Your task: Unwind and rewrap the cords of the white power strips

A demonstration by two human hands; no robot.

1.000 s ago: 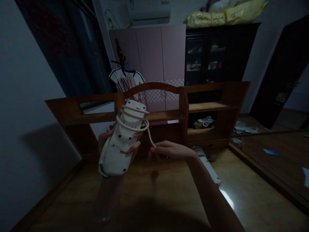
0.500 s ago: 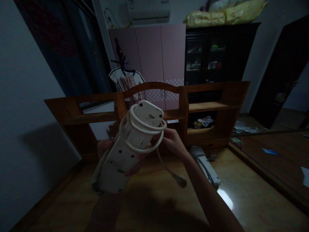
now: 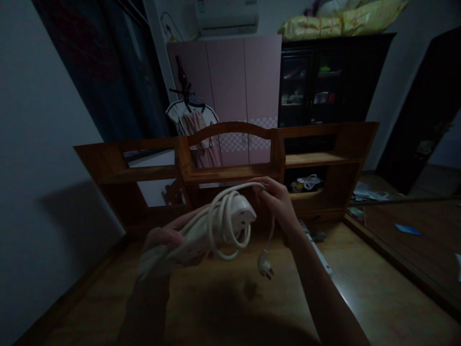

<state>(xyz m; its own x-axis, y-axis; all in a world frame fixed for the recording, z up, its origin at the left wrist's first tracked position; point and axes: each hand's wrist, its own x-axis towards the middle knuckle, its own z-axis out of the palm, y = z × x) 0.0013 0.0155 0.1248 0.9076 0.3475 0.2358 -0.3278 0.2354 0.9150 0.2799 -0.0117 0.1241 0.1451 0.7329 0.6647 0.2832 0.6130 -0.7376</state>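
A white power strip [image 3: 196, 246] lies tilted in my left hand [image 3: 163, 238], whose fingers wrap round its body. Several loops of its white cord [image 3: 227, 218] circle the far end of the strip. My right hand [image 3: 275, 199] pinches the cord to the right of those loops, at about the same height. From it the loose end hangs down, with the plug [image 3: 265, 265] pointing toward the floor. Another power strip [image 3: 317, 250] lies on the wooden surface, partly hidden behind my right forearm.
A wooden shelf headboard [image 3: 230, 174] stands ahead, with a plastic bag and small items [image 3: 306, 182] in its right compartment. Behind it are a pink wardrobe [image 3: 226, 81], hanging clothes [image 3: 196, 120] and a dark cabinet [image 3: 360, 86]. A wall [image 3: 46, 158] rises at the left.
The power strip has turned from its underside showing to its socket face and side showing, and lies flatter. My right hand has moved slightly up and right with the cord; the plug hangs straighter.
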